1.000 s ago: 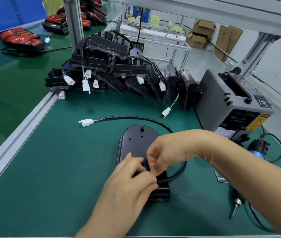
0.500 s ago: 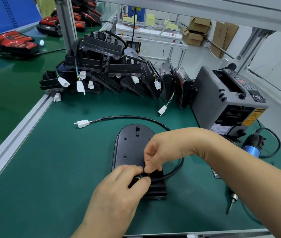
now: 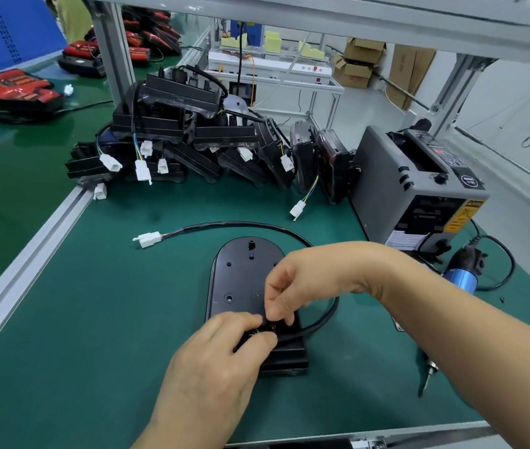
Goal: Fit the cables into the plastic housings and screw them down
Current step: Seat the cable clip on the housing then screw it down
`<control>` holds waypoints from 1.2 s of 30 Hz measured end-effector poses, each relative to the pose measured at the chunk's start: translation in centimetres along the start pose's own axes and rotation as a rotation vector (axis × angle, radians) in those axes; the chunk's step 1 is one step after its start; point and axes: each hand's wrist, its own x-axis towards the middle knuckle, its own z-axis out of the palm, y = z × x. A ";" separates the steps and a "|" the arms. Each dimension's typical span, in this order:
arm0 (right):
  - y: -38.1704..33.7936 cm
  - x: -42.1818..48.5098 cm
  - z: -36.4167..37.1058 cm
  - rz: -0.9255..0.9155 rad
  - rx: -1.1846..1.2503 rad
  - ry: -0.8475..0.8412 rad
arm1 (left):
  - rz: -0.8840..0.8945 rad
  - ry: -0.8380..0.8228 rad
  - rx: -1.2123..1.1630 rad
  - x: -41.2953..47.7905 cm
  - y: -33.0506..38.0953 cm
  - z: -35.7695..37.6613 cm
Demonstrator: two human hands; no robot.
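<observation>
Parting slightly since a second ago, exposing the wire end: pinching the cable (image 3: 330, 319) with the right hand (image 3: 302, 280), gripping it too with the left hand (image 3: 218, 358), at the near end of the housing (image 3: 244, 277) lying flat on the mat (image 3: 95, 319), likely for seating it.

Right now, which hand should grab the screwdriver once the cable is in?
Right. The right hand and left hand both pinch the cable at the housing, but the screwdriver lies on the mat on the right; the left would need to cross.
</observation>
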 end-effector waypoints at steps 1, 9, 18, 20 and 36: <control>0.2 0.0 0.0 -0.010 0.024 0.005 | -0.001 0.002 -0.002 0.0 0.0 0.0; 0.6 -0.1 1.1 0.000 0.005 0.096 | 0.000 -0.023 -0.001 0.2 0.0 -0.2; 0.9 -0.8 1.8 -0.002 0.042 0.164 | -0.025 0.003 -0.019 0.6 0.5 -0.3; 1.2 -1.2 1.9 -0.003 0.109 0.204 | -0.030 0.008 -0.023 0.6 0.5 -0.3; 17.8 -11.9 -0.9 0.975 0.291 0.745 | -0.032 -0.010 -0.019 1.1 1.1 -0.8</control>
